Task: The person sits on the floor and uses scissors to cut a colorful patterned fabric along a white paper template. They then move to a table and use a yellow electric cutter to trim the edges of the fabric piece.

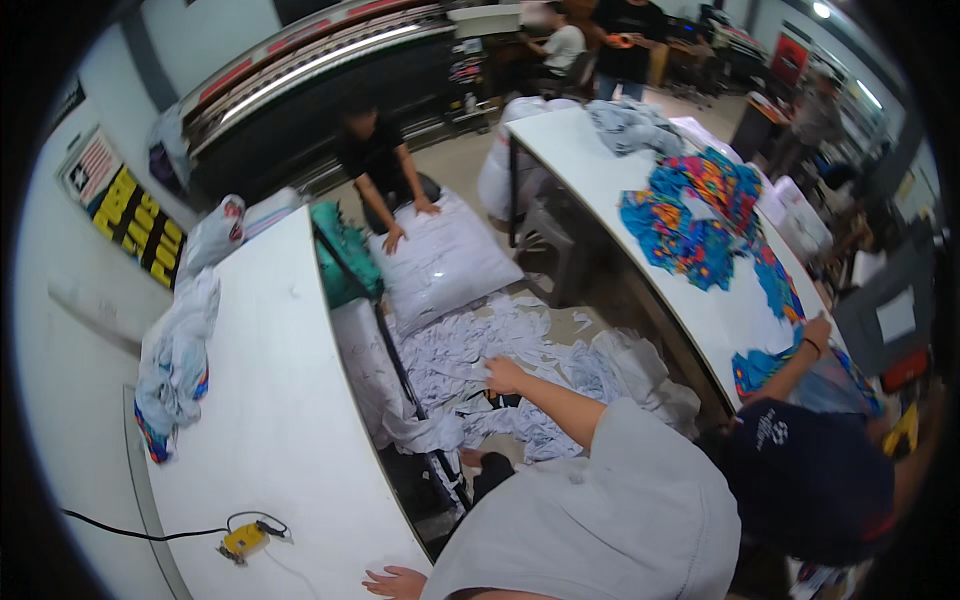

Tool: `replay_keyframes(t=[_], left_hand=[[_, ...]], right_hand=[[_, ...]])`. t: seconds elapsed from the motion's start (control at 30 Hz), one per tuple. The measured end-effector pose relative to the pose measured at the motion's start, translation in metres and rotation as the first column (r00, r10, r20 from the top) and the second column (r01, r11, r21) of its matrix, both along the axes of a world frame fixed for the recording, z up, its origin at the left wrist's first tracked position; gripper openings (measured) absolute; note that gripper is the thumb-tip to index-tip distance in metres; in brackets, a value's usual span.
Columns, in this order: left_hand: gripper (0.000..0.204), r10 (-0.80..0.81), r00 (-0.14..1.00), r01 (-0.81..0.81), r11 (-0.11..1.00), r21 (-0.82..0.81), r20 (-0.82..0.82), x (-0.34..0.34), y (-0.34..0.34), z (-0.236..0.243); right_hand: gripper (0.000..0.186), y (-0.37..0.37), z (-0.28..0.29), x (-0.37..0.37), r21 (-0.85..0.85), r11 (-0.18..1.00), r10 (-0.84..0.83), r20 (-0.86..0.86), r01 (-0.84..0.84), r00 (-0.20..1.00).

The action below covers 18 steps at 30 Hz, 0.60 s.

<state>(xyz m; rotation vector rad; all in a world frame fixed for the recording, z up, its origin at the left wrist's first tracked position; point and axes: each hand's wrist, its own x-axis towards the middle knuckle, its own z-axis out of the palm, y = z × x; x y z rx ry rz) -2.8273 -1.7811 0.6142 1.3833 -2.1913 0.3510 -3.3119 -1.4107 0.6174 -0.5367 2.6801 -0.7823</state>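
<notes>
My right hand [501, 373], at the end of a grey-sleeved arm, reaches out over a pile of white fabric scraps [545, 350] on the floor between the tables. Its fingers look bent; whether anything is in them is too small to make out. My left hand [396, 582] has its fingers spread at the edge of the left white table [258, 360], its wrist hidden by my shirt. On that table lie pale garments [185, 340] and a yellow corded device [243, 540]. A black leg and bare foot [470, 458] show below my arm.
Ahead, a crouching co-worker [375, 160] presses on a large white sack [450, 265]. A co-worker in a navy cap [805, 475] reaches toward colourful fabric [690, 220] on the right table [560, 150]. Behind are a wide machine [300, 80] and other people [625, 40].
</notes>
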Motion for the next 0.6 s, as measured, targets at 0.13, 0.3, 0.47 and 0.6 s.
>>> replay_keyframes(t=[0.13,0.3,0.47,0.6], left_hand=[[0.051,0.135,0.975,-0.198,0.883,0.426,0.175,-0.04,0.068,0.09],[0.058,0.212,0.97,-0.243,0.81,0.534,0.119,-0.055,0.073,0.106],[0.063,0.662,0.707,-0.662,0.493,0.565,0.25,-0.108,0.072,0.069],[0.066,0.855,0.497,-0.678,0.276,0.681,0.149,-0.209,0.031,0.088]], right_hand=[[0.036,-0.137,0.094,-0.04,-0.341,0.925,0.074,-0.27,-0.168,0.96],[0.034,-0.274,0.148,-0.039,-0.452,0.7,0.391,-0.406,-0.553,0.826],[0.034,-0.359,0.126,-0.05,-0.235,0.617,0.664,-0.358,-0.751,0.657],[0.028,-0.453,0.104,-0.096,-0.138,0.568,0.725,-0.384,-0.812,0.572]])
